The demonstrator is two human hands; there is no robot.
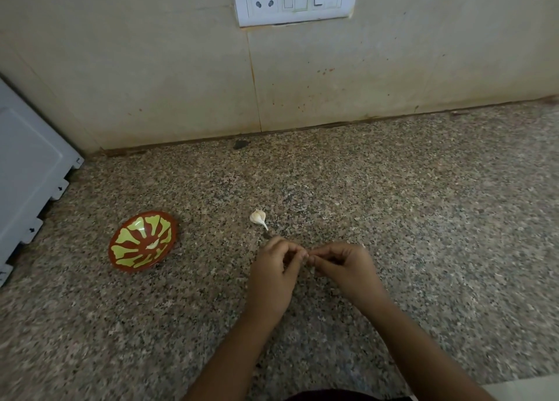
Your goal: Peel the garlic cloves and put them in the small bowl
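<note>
the person stood at the speckled stone desk (423, 219) with both hands brought together low above it. the left hand (273, 269) and the right hand (343, 266) met at the fingertips, and each grip was pinching a small pale piece (306, 256) held between them. the curled fingers covered it almost fully, so i could not tell more about it. just behind the hands a garlic piece (257, 217) with a thin pointed stem lay on the desk, apart from the fingers. well to the left stood the small bowl (133, 234), red-brown with a yellow-green pattern, and one pale peeled clove (153, 244) lay inside it near the middle. a white appliance (30, 171) stood at the far left by the wall (151, 68), and a white switch plate (293, 0) was fixed higher up on that wall.
</note>
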